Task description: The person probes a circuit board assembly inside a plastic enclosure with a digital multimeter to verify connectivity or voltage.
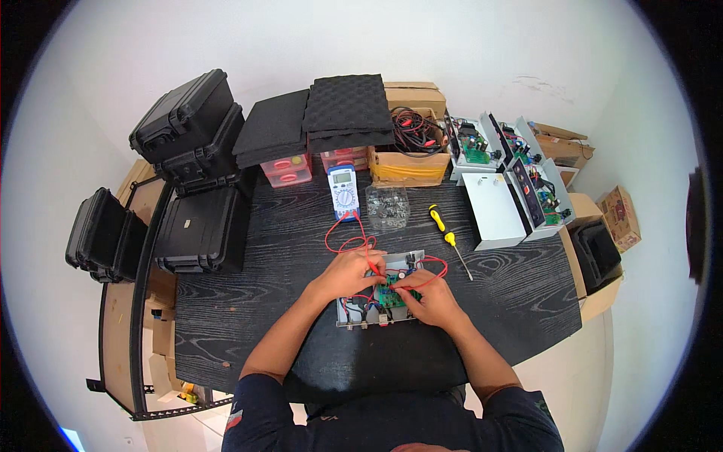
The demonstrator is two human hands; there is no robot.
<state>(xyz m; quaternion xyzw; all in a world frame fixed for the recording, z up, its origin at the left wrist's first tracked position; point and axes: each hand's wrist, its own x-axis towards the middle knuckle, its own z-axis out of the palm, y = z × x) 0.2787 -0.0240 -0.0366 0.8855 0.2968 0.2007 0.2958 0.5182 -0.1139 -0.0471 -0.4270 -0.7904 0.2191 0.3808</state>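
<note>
Both hands point(392, 286) with red probes point(374, 267) on circuit board point(392, 295)

Bench point(301, 226): black wood, open grain showing, matt. Green circuit board point(392, 292) sits in bare sheet-metal tray point(354, 316), dull grey, smooth. Probe leads point(346, 241): red rubbery insulation, slight sheen. Multimeter point(344, 192): white/blue plastic, smooth, glossy screen. Screwdriver point(440, 222): yellow plastic handle, shiny metal shaft. Clear bag point(388, 207): thin plastic, crinkled, glossy. Foam pads point(350, 105): black, egg-crate texture, very matt. Hard cases point(188, 120): black moulded plastic, ribbed, semi-matt. Cartons point(410, 169): brown cardboard, matt. White enclosures point(493, 211): painted metal, smooth, satin.
</note>
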